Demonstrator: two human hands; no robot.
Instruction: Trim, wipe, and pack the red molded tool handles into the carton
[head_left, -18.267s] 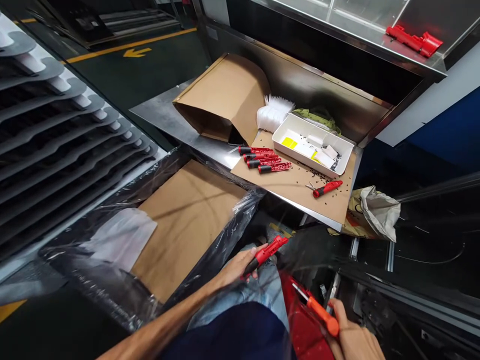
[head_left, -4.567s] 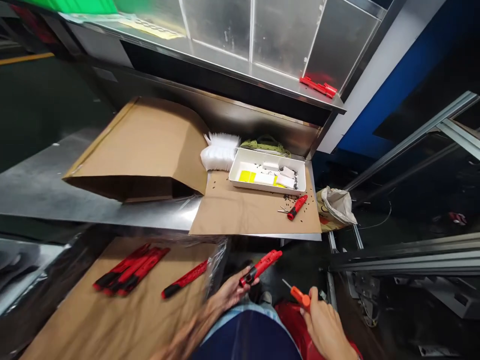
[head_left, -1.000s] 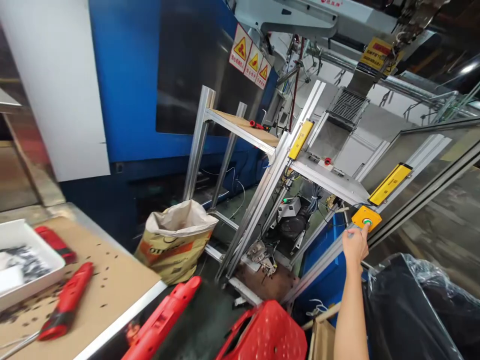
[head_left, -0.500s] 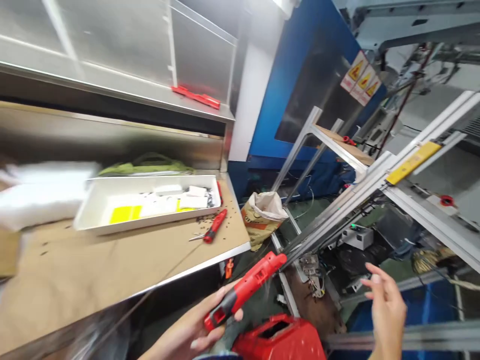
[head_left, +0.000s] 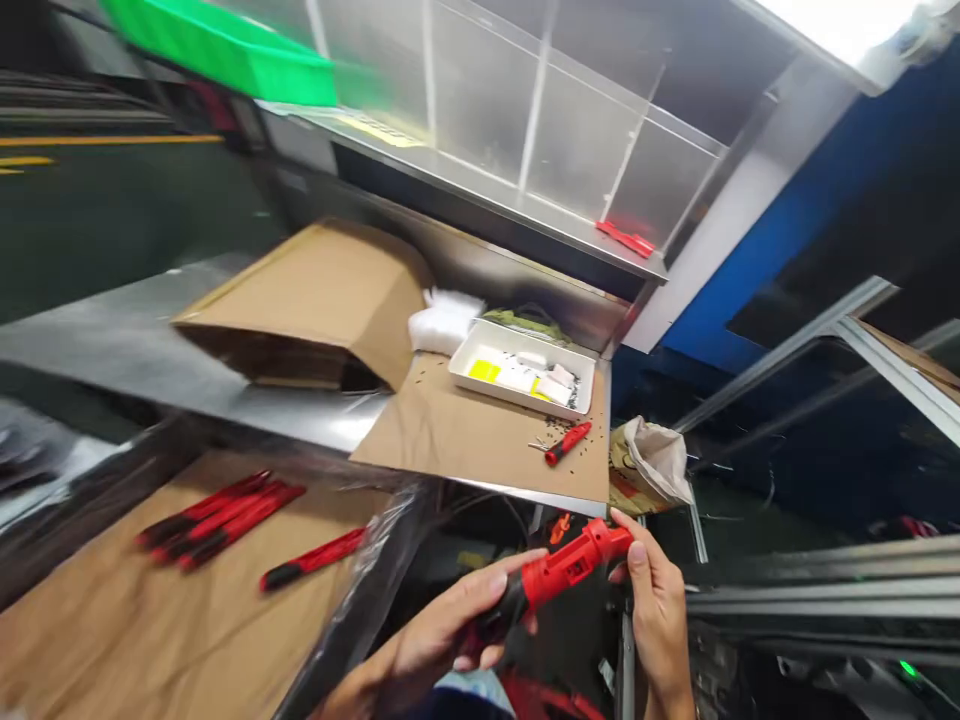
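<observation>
My left hand (head_left: 450, 625) is wrapped round the black end of a red and black tool handle (head_left: 559, 570), held low in front of me. My right hand (head_left: 652, 600) pinches the red tip of the same handle with thumb and fingers. Several more red and black handles (head_left: 217, 510) lie in a bunch on brown paper at the lower left, with one handle (head_left: 311, 560) apart from them. A small red tool (head_left: 566, 442) lies on the cardboard sheet (head_left: 480, 440) on the steel bench.
A white tray (head_left: 525, 375) with yellow and white pieces stands on the bench. A brown cardboard box (head_left: 315, 300) lies on its side to the left. A paper sack (head_left: 649, 465) sits beside the bench's right end. Aluminium rails run at right.
My view has swung left from the machine frame back to the bench. My right hand, free and open half a second ago, now grips the tip of the handle in my left hand.
</observation>
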